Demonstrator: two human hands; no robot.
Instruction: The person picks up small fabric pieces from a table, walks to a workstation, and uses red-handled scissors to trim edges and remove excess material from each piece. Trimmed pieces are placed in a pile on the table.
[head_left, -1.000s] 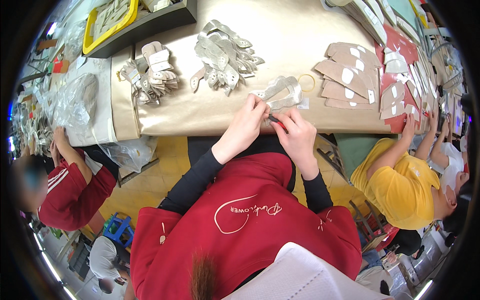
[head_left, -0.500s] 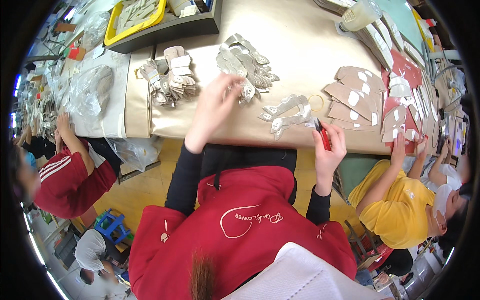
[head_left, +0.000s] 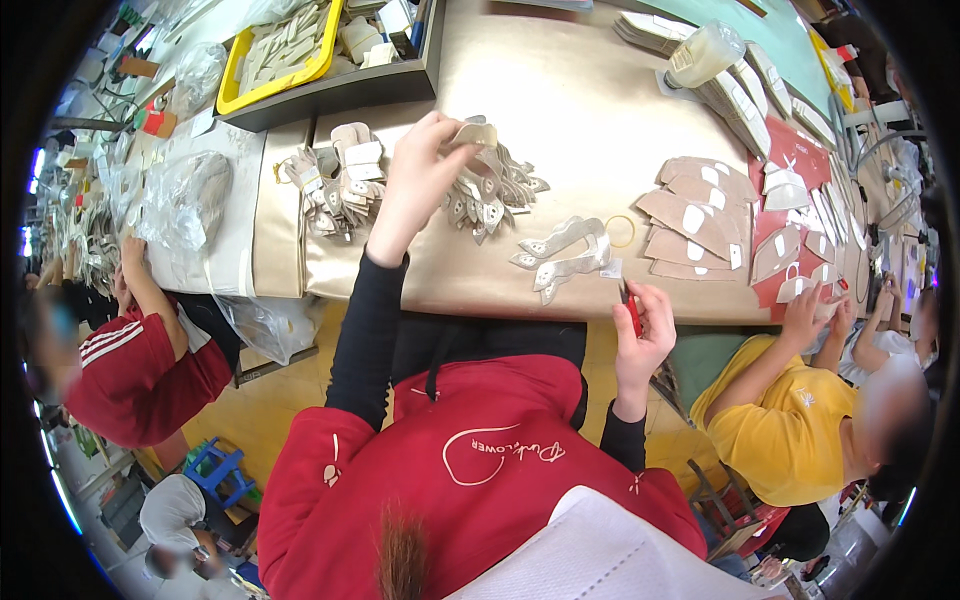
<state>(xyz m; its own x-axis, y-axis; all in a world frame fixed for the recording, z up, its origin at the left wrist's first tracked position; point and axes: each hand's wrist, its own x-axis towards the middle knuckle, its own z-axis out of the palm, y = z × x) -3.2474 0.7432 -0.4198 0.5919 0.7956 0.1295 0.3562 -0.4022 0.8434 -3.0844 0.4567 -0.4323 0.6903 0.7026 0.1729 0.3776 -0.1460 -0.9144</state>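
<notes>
My left hand (head_left: pixel 418 180) is raised at the near side of a pile of grey-beige shoe pieces (head_left: pixel 490 195) with punched holes. Its thumb and fingers pinch one curved shoe piece (head_left: pixel 478 133), whose lower part is hidden by the hand or overlaps the pile. By the table's front edge, my right hand (head_left: pixel 647 340) is closed round small red-handled snips (head_left: pixel 634 308), their dark tip pointing up toward the table. Just beyond the tip lies a pair of curved shoe pieces (head_left: pixel 565 262) with a small white tag (head_left: pixel 611 268).
A bundle of shoe pieces (head_left: pixel 340 180) sits to the left, below a black tray (head_left: pixel 428 70) with a yellow basket (head_left: pixel 225 98). A rubber band (head_left: pixel 620 231), fanned brown panels (head_left: pixel 700 215) and a bottle (head_left: pixel 705 58) are rightward. Co-workers sit on both sides.
My left hand has come up from the pile with a shoe piece between its fingers. My right hand still grips the snips, now slightly lower and further left in view.
</notes>
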